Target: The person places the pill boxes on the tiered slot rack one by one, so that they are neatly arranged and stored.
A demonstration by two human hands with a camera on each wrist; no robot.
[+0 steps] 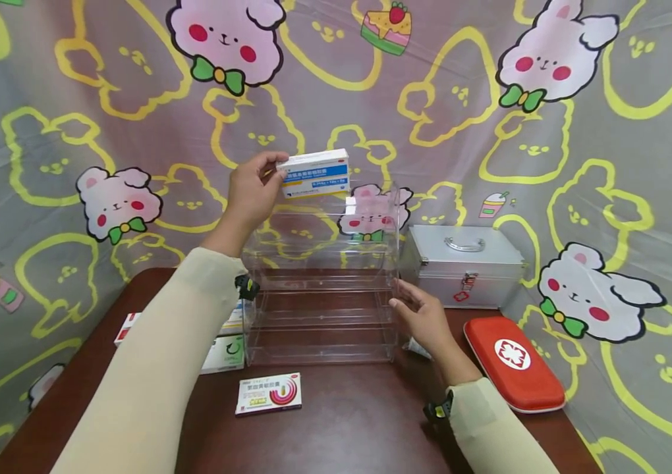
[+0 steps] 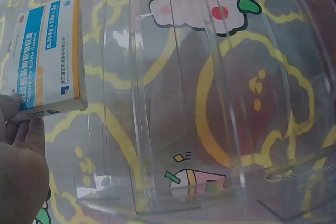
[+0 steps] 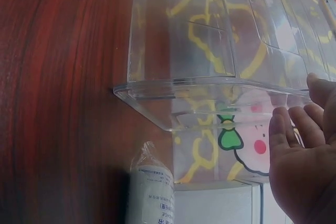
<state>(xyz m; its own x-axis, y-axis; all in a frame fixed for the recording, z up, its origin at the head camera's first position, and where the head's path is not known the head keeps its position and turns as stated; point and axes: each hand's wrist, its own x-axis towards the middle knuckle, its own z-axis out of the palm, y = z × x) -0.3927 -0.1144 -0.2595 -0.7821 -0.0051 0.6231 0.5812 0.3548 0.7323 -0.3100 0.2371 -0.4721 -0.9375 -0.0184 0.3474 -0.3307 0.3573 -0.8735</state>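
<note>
My left hand [image 1: 255, 191] pinches one end of a white, blue and yellow medicine box [image 1: 315, 175], held up at the top of a clear acrylic tiered rack [image 1: 321, 316]. In the left wrist view that medicine box [image 2: 47, 56] shows its printed face, with thumb and fingers at its lower end. The right hand [image 1: 421, 316] is at the rack's right side, its fingers loosely bent. Seen from the right wrist, the fingertips of that hand [image 3: 310, 140] are right at the rack's side panel [image 3: 210, 85]. The rack's visible tiers hold nothing.
A white and pink medicine box [image 1: 269, 394] lies in front of the rack. A green and white box [image 1: 223, 355] and others stand at its left. To the right are a silver case [image 1: 463, 263], a red first-aid pouch [image 1: 514, 364] and a wrapped bandage roll [image 3: 151, 192].
</note>
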